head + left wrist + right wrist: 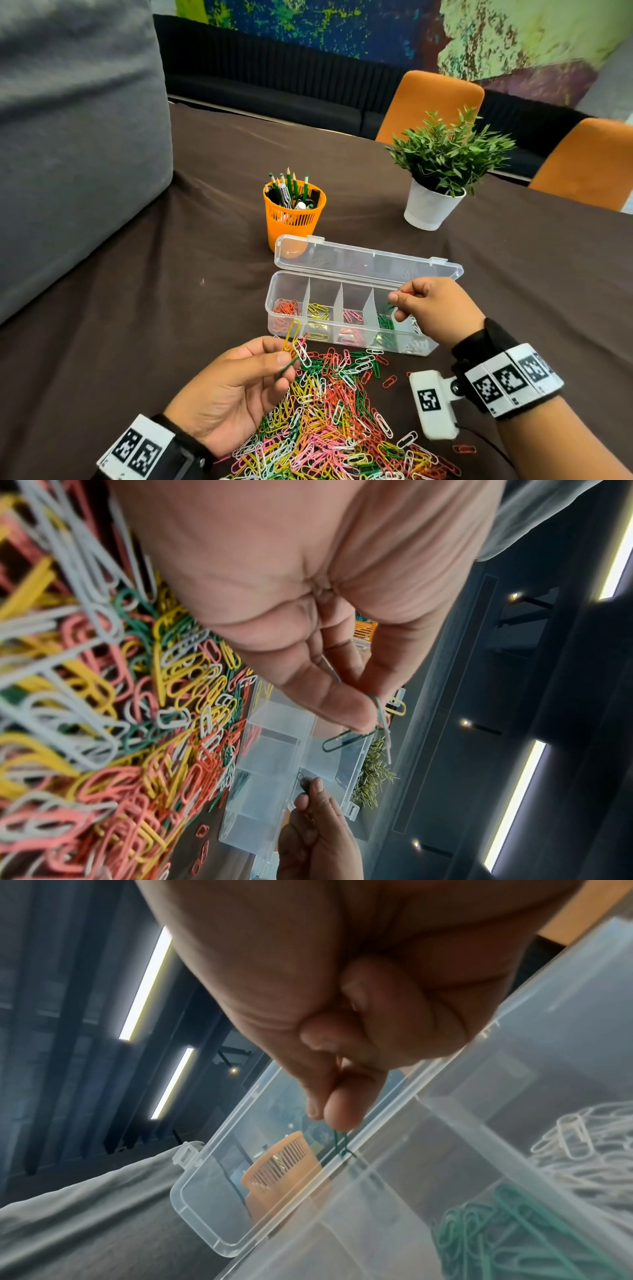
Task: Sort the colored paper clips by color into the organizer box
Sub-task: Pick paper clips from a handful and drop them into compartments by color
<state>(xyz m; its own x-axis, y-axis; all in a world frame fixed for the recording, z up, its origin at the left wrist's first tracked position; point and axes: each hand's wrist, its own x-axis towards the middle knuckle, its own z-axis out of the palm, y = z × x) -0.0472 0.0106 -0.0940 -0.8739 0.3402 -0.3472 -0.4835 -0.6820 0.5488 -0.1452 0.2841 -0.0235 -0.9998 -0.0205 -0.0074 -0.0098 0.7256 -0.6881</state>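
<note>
No readable brand, label or writing appears; the wristbands [513, 378] carry only black-and-white square marker codes.

The table [342, 161] is covered with a dark brown cloth. A grey cushion [75, 137] rests on its left edge. Two orange chairs [428, 102] stand past the far edge, before a black ribbed bench and a wall painted in blue, green and purple. The wrist views show long ceiling light strips.

The organizer box [342, 301], clear plastic with its lid hinged open toward the far edge, sits near the centre of the table. Its compartments hold, left to right, orange, yellow, pink, green and white clips. The loose paper clip pile [342, 418] lies at the near edge, just in front of the box.

The left hand [236, 387] is raised over the pile, thumb and fingers pinching several clips, among them a yellow clip [291, 334] and a green one.

The right hand [435, 310] is over the green compartment, fingers curled, thumb and forefinger pinching a green clip [341, 1144].

An orange pencil cup [293, 212] and a potted plant [442, 164] stand beyond the box.
</note>
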